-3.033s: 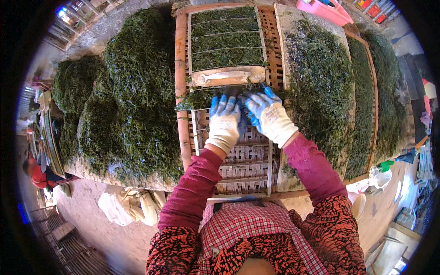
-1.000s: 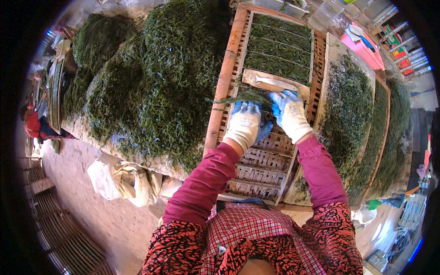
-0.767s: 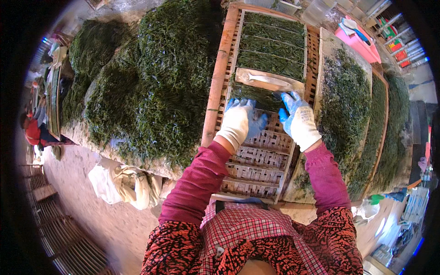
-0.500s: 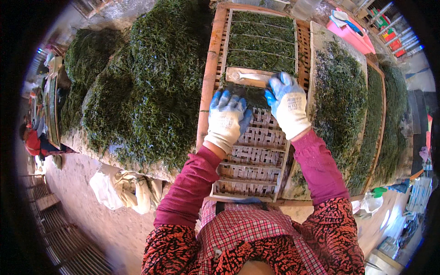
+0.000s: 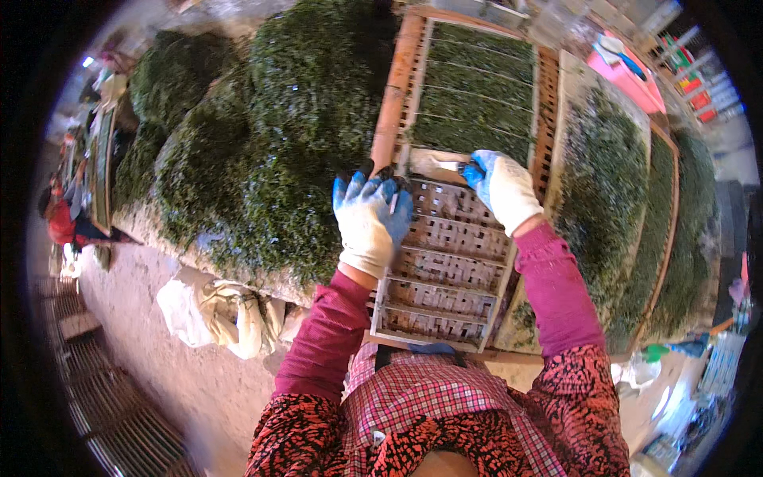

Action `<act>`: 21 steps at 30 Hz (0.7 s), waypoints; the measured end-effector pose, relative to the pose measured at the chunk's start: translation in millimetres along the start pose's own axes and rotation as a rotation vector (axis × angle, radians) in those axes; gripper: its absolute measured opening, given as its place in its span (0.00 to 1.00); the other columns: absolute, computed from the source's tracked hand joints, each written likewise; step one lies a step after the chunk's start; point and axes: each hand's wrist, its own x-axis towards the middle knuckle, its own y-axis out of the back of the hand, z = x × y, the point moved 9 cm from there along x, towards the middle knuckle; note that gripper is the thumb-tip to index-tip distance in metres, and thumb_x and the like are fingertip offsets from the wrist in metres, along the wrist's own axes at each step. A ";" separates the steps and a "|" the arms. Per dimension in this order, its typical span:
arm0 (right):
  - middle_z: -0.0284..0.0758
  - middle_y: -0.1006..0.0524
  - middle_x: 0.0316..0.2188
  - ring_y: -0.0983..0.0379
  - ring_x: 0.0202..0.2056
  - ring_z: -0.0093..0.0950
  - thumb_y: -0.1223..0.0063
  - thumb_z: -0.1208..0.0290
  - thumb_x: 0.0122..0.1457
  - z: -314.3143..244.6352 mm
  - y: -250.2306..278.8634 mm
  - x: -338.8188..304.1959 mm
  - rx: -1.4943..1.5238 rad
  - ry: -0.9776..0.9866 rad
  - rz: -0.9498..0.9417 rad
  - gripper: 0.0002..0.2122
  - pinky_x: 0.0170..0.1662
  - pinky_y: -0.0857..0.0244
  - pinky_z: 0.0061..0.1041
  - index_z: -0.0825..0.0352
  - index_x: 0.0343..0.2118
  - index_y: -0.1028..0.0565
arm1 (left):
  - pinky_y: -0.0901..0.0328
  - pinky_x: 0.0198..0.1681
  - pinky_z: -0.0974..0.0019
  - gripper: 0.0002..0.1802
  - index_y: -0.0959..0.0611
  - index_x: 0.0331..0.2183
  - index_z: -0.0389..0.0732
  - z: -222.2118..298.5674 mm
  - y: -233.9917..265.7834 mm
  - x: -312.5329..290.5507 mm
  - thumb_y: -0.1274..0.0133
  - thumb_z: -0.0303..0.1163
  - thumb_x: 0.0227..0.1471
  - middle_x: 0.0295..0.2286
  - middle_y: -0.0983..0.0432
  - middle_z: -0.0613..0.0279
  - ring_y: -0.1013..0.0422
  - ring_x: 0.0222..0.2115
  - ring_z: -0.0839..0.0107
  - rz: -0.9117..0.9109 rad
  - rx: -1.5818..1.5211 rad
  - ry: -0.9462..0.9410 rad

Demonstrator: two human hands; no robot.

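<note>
A pale wooden frame [image 5: 381,306] with crossbars lies in front of me over a woven slatted base [image 5: 449,269]. Dark green leafy seaweed [image 5: 477,83] fills its far sections; the near ones show bare slats. My right hand [image 5: 505,191], in a white glove with blue-coated fingers, is closed at the right end of a small wooden board with a white handle [image 5: 437,164], at the edge of the filled part. My left hand [image 5: 367,219], gloved alike, hovers over the frame's left edge with fingers apart and dark bits at the tips.
Large heaps of seaweed [image 5: 302,151] cover the surface on the left. More seaweed [image 5: 600,167] lies on boards to the right. A pink basin [image 5: 628,75] with a blue-handled brush stands at the far right. Pale sacks [image 5: 218,314] rest on the floor; another person [image 5: 67,215] is far left.
My left hand has moved left off the middle of the frame, uncovering bare slats. The handled board has come nearer to me with my right hand. The whole view has shifted slightly.
</note>
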 end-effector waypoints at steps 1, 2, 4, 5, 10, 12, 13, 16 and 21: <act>0.45 0.21 0.32 0.24 0.35 0.47 0.42 0.62 0.57 -10.3 1.0 2.8 -0.037 0.032 -0.037 0.12 0.38 0.30 0.43 0.63 0.39 0.22 | 0.43 0.57 0.42 0.10 0.13 0.31 0.49 -8.0 3.4 -9.7 0.40 0.41 0.45 0.35 0.18 0.64 0.27 0.46 0.57 0.028 -0.025 0.034; 0.46 0.21 0.35 0.24 0.36 0.47 0.42 0.63 0.56 -22.0 11.5 3.1 -0.085 0.106 0.124 0.13 0.38 0.30 0.43 0.64 0.41 0.22 | 0.43 0.57 0.44 0.15 0.14 0.37 0.48 -17.1 6.6 -20.3 0.41 0.41 0.46 0.39 0.19 0.62 0.28 0.46 0.56 -0.012 0.038 0.068; 0.45 0.23 0.38 0.25 0.36 0.46 0.40 0.65 0.54 -57.9 18.1 3.0 -0.132 0.188 0.249 0.16 0.38 0.30 0.43 0.64 0.45 0.23 | 0.43 0.59 0.45 0.21 0.17 0.43 0.44 -35.7 17.7 -39.3 0.42 0.41 0.47 0.43 0.21 0.58 0.28 0.46 0.54 -0.048 0.088 0.119; 0.43 0.23 0.35 0.26 0.35 0.45 0.40 0.67 0.52 -87.8 17.2 0.6 -0.083 0.291 0.327 0.14 0.37 0.30 0.42 0.64 0.42 0.23 | 0.43 0.59 0.46 0.22 0.18 0.45 0.42 -50.8 23.7 -54.2 0.42 0.41 0.48 0.44 0.22 0.56 0.29 0.47 0.53 -0.054 0.140 0.160; 0.37 0.24 0.42 0.28 0.45 0.41 0.42 0.70 0.50 -219.3 -97.3 -21.2 0.074 0.540 -0.153 0.12 0.48 0.33 0.42 0.60 0.39 0.24 | 0.43 0.59 0.44 0.22 0.21 0.42 0.35 -125.9 38.5 -117.8 0.41 0.36 0.44 0.44 0.23 0.45 0.30 0.48 0.45 -0.034 0.055 0.311; 0.37 0.29 0.55 0.34 0.56 0.40 0.42 0.67 0.51 -249.6 -181.6 -35.5 -0.116 0.566 -0.273 0.20 0.58 0.40 0.47 0.55 0.50 0.25 | 0.42 0.58 0.44 0.21 0.21 0.41 0.35 -150.3 53.4 -123.2 0.42 0.36 0.45 0.43 0.23 0.45 0.30 0.47 0.44 -0.042 0.024 0.354; 0.37 0.35 0.62 0.39 0.62 0.40 0.41 0.65 0.52 -278.7 -194.2 -35.7 -0.229 0.600 -0.274 0.25 0.61 0.45 0.51 0.51 0.56 0.28 | 0.42 0.58 0.44 0.21 0.21 0.41 0.35 -165.6 63.0 -132.2 0.42 0.36 0.45 0.42 0.22 0.45 0.29 0.47 0.44 -0.030 0.026 0.385; 0.35 0.55 0.71 0.56 0.69 0.44 0.37 0.57 0.51 -311.3 -242.5 -9.2 -0.391 0.558 -0.426 0.42 0.65 0.56 0.58 0.43 0.68 0.47 | 0.41 0.58 0.46 0.20 0.21 0.41 0.35 -214.3 86.7 -154.2 0.42 0.34 0.45 0.41 0.22 0.45 0.29 0.45 0.45 -0.080 0.067 0.427; 0.39 0.50 0.69 0.50 0.66 0.51 0.33 0.63 0.49 -333.8 -284.0 84.3 -0.319 0.313 -0.509 0.38 0.62 0.42 0.47 0.46 0.65 0.39 | 0.38 0.54 0.50 0.16 0.19 0.39 0.36 -279.7 124.4 -166.5 0.45 0.31 0.47 0.40 0.22 0.46 0.28 0.43 0.47 -0.028 0.037 0.469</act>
